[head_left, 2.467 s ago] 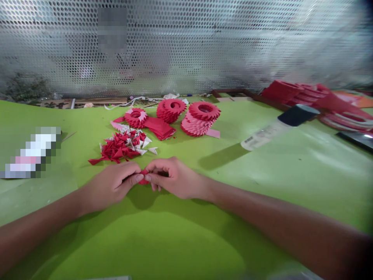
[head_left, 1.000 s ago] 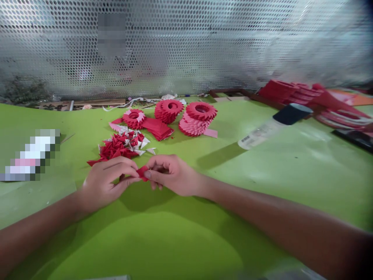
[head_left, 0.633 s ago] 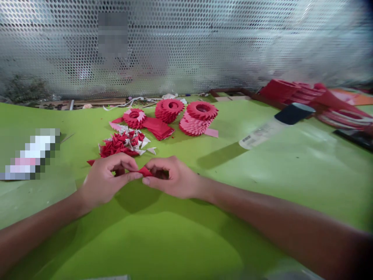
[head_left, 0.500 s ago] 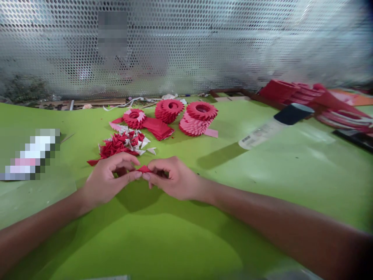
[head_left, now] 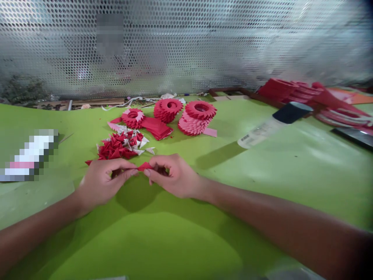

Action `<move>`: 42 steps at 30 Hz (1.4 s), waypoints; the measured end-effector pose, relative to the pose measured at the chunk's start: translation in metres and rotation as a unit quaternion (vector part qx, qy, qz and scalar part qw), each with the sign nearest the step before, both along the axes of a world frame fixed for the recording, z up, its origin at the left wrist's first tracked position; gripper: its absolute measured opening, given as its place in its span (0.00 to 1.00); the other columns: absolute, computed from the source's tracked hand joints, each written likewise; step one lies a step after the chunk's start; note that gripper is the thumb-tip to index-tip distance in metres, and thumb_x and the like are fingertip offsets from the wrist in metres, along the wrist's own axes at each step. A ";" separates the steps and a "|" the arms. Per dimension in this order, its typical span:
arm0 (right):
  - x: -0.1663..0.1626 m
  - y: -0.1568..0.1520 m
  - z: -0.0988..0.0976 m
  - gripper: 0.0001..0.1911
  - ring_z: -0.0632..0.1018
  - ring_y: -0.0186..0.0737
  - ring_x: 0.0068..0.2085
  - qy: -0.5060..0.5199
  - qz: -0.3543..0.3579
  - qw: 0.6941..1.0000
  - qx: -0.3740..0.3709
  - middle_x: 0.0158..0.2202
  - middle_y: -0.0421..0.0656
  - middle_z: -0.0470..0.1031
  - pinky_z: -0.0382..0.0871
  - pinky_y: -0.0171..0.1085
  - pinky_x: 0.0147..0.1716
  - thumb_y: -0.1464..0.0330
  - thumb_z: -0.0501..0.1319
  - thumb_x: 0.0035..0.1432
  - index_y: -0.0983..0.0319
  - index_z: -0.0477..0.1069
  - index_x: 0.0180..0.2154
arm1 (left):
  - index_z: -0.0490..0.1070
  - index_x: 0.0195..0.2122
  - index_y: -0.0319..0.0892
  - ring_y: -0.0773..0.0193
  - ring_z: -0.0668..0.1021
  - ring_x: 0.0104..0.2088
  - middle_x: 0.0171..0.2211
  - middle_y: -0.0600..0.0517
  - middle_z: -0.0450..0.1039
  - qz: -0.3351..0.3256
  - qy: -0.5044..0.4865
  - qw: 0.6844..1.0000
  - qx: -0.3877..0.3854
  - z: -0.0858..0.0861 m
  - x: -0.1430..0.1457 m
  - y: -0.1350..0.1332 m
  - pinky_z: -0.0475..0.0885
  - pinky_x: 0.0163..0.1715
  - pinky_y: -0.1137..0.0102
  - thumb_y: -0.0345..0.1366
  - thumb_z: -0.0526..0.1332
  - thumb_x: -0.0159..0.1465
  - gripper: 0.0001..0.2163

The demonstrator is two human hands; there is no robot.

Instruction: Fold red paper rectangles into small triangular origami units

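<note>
A small red folded paper piece [head_left: 144,167] sits between my two hands, just above the green table [head_left: 163,241]. My left hand [head_left: 101,181] pinches its left end with thumb and fingers closed. My right hand [head_left: 174,175] pinches its right end, fingers curled. Just beyond my hands lies a heap of red and white folded paper triangles [head_left: 119,144].
Behind the heap stand red paper rings [head_left: 168,109], a red and pink ring stack [head_left: 199,118], a small ring [head_left: 133,117] and flat red sheets [head_left: 157,128]. A tube with a dark cap [head_left: 274,124] lies to the right. Red paper stacks [head_left: 309,97] fill the far right. A perforated metal screen [head_left: 204,42] backs the table.
Both hands kept pinching the red piece and worked it between the fingertips. The piece turned from upright to lying flatter, and the hands shifted slightly away from me.
</note>
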State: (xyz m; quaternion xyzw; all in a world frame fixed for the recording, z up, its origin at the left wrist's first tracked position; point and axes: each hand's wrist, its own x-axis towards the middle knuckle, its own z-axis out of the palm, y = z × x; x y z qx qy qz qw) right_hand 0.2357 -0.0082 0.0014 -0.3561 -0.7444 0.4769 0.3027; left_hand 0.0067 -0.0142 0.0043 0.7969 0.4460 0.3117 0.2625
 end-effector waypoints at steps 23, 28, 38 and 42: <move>-0.001 0.004 -0.001 0.18 0.68 0.28 0.20 -0.078 0.049 0.996 -0.017 0.25 0.39 0.75 0.55 0.29 0.16 0.59 0.57 0.68 0.63 0.71 0.30 | 0.76 0.33 0.39 0.66 0.68 0.22 0.24 0.52 0.73 -0.065 0.011 0.987 -0.143 -0.001 0.009 0.003 0.56 0.20 0.73 0.49 0.56 0.69 0.19; -0.001 0.003 -0.003 0.09 0.70 0.28 0.24 -0.029 0.015 0.997 0.065 0.32 0.40 0.76 0.61 0.28 0.19 0.63 0.61 0.66 0.63 0.70 0.41 | 0.75 0.31 0.39 0.67 0.66 0.20 0.21 0.54 0.70 -0.031 -0.021 0.986 -0.160 -0.002 0.006 0.004 0.55 0.19 0.74 0.49 0.56 0.68 0.19; -0.002 0.010 -0.011 0.08 0.81 0.35 0.38 0.043 0.012 0.951 0.305 0.39 0.41 0.82 0.79 0.36 0.40 0.76 0.62 0.64 0.60 0.77 0.42 | 0.79 0.32 0.42 0.68 0.67 0.20 0.22 0.53 0.72 -0.014 -0.080 0.973 -0.217 -0.003 0.001 0.005 0.56 0.19 0.75 0.53 0.59 0.66 0.20; -0.002 0.011 -0.012 0.11 0.82 0.34 0.39 0.055 0.026 0.946 0.319 0.40 0.41 0.83 0.80 0.35 0.42 0.79 0.62 0.63 0.60 0.78 0.43 | 0.79 0.34 0.43 0.68 0.67 0.21 0.24 0.53 0.73 0.004 -0.085 0.969 -0.234 -0.005 0.001 0.003 0.56 0.19 0.74 0.55 0.60 0.65 0.20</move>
